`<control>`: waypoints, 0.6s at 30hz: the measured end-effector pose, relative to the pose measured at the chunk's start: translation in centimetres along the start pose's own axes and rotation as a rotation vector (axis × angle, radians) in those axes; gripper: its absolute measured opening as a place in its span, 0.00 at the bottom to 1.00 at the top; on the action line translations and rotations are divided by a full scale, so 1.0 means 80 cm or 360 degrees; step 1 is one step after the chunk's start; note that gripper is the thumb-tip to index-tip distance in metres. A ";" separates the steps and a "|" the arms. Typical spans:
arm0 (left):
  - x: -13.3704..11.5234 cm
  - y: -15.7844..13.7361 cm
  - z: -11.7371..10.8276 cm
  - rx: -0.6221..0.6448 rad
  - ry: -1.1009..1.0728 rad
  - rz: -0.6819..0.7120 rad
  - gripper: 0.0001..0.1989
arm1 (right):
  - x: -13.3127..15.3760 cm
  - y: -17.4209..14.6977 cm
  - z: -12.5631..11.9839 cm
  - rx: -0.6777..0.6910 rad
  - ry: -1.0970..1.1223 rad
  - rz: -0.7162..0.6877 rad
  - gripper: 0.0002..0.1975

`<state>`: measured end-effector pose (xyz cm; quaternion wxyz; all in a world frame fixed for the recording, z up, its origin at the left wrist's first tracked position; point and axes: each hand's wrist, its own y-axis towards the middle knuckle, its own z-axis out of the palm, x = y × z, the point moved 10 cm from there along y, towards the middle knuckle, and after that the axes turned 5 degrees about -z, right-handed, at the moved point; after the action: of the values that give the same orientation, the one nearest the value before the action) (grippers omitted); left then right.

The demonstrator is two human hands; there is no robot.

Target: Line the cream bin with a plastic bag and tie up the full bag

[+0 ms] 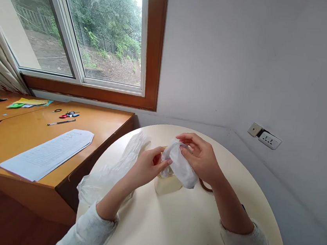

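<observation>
We have a small, bunched white translucent plastic bag (185, 172) up over the middle of the round cream-coloured table (168, 233), between our two hands. Our left hand (148, 166) is drawn narrow, thumb and forefinger pinching the bag's near-left side; our right hand (202, 154) grips its upper part between thumb and curled fingers. Just under the bag a pale-yellow, round-sided container (168, 186) stands on the tabletop, partly hidden, and we cannot tell whether the two touch. A brown curved loop (205, 187) lies just beside it, showing under our right wrist. On our left, a large crumpled clear plastic bag (105, 177) spreads beside the forearm and reaches the table's left edge, so room on that side is tight. Between our forearms the tabletop runs open toward us, and past the right forearm a broad strip reaches the curved right rim. The far rim comes near the plain white wall (231, 67), which limits reach forward. Past the left rim, the near corner of the orange-brown wooden desk (107, 122) juts close, with a stack of printed white paper sheets (50, 153) near its front edge
</observation>
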<state>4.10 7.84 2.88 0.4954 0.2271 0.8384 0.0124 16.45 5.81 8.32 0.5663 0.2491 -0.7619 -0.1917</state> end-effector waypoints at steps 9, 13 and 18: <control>-0.010 0.014 -0.032 -0.0288 -0.0330 0.0065 0.10 | -0.056 -0.014 0.014 0.0389 -0.0011 0.0494 0.27; -0.001 0.014 -0.051 -0.0431 -0.0552 -0.0012 0.09 | -0.066 -0.017 0.006 0.0462 -0.0294 0.0511 0.09; 0.023 0.009 -0.064 -0.0415 -0.0886 -0.0118 0.09 | -0.079 -0.006 -0.049 0.0015 -0.0272 0.0519 0.04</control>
<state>-0.61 10.27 4.17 0.7310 0.1256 0.6695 0.0391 21.75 9.13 4.31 0.5219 0.1078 -0.8384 -0.1142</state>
